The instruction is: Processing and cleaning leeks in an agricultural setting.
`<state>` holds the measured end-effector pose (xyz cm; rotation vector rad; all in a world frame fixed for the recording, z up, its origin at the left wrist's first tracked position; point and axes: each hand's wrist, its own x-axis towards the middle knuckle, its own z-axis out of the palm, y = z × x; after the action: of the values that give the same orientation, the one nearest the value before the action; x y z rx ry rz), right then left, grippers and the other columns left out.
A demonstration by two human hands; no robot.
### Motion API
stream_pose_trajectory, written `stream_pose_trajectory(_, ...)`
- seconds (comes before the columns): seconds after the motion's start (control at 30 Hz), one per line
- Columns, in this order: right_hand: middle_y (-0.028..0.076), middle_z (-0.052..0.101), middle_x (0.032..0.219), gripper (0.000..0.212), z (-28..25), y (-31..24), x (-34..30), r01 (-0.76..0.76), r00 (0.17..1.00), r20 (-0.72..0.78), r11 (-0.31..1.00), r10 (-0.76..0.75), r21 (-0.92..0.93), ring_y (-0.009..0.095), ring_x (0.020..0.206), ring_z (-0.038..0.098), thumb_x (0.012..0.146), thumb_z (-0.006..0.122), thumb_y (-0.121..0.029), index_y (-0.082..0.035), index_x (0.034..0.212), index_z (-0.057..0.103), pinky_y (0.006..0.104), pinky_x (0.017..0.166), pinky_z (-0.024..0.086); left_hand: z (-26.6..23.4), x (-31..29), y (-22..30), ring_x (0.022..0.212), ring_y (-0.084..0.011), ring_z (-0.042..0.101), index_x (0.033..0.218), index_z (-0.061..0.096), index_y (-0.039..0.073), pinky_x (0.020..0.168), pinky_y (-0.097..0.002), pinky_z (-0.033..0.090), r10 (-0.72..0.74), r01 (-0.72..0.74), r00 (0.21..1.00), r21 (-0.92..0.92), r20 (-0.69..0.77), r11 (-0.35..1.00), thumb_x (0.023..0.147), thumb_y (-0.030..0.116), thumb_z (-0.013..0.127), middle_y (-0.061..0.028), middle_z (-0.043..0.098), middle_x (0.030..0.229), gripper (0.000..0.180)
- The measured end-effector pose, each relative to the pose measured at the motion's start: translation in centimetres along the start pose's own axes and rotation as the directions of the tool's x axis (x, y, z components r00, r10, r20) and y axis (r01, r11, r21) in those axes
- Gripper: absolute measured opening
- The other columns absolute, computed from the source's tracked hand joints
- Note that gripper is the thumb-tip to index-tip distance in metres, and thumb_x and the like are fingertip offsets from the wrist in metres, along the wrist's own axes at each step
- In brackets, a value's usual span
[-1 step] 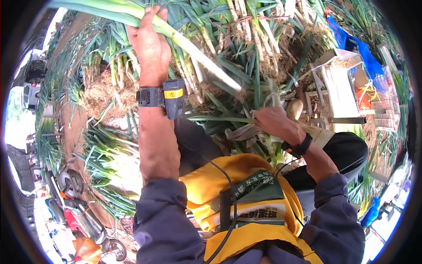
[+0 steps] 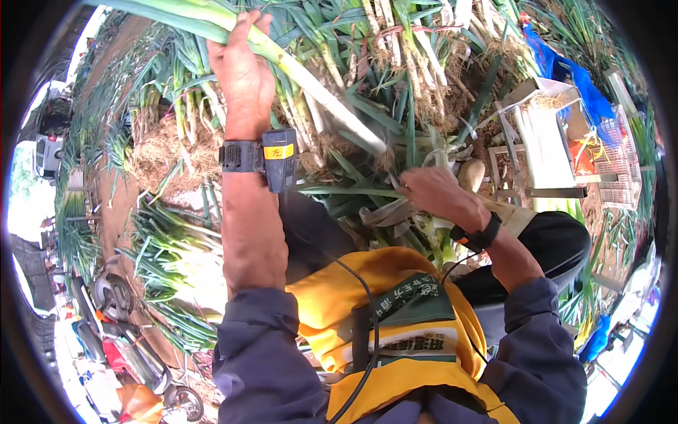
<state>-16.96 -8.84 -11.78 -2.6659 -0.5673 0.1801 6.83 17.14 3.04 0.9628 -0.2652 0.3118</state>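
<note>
Leek [image 2: 311, 80], gripped, leaf tips out of frame

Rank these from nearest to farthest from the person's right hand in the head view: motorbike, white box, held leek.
1. Leek: held in the left hand, root end just up-left of the right hand.
2. White box: up and to the right.
3. Motorbike: far off, lower left.

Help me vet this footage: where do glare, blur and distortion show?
In the head view, glare washes out the box and far left edge; there too, the leek in the left hand looks soft at its root end; there also, the fisheye skews the motorbike near the rim.
</note>
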Motion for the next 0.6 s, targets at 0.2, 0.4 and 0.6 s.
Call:
stream_pose_trajectory(0.2, 0.014, 0.070, 0.103, 0.028, -10.1, -5.4, 8.2, 0.203, 0.775, -0.614, 0.979, -0.149, 0.018, 0.035, 0.084, 0.070, 0.093, 0.069, -0.018, -0.005, 0.118, 0.065, 0.0416, 0.072, 0.059, 1.0, -1.0, -1.7, 0.107, -0.0305, 0.065, 0.128, 0.048, 0.002, 0.098, -0.0441, 0.052, -0.235, 0.238, 0.970, -0.034, 0.062, 0.971, 0.098, 0.014, 0.065, -0.0206, 0.063, 0.115, 0.036)
stream_pose_trajectory(0.4, 0.013, 0.068, 0.100, 0.025, -13.2, -4.1, 15.8, 0.207, 0.624, -0.759, 0.976, -0.188, -0.071, 0.031, 0.080, 0.069, 0.092, 0.070, -0.025, -0.006, 0.108, 0.064, 0.0398, 0.067, 0.057, 4.7, -3.0, -1.6, 0.112, -0.0316, 0.060, 0.131, 0.050, 0.005, 0.097, -0.0482, 0.049, -0.397, 0.441, 0.837, -0.035, 0.377, 0.897, 0.104, 0.036, 0.056, -0.0161, 0.063, 0.119, 0.041)
stream_pose_trajectory(0.6, 0.012, 0.066, 0.089, 0.027, -14.2, -2.9, 15.6, 0.284, 0.777, -0.623, 0.837, 0.085, 0.468, 0.019, 0.082, 0.062, 0.090, 0.070, -0.011, 0.000, 0.112, 0.057, 0.0360, 0.073, 0.051, 4.7, -3.6, -2.9, 0.100, -0.0204, 0.060, 0.133, 0.058, 0.007, 0.091, -0.0391, 0.048, -0.313, 0.320, 0.935, -0.019, 0.166, 0.947, 0.102, 0.030, 0.062, -0.0056, 0.065, 0.111, 0.039)
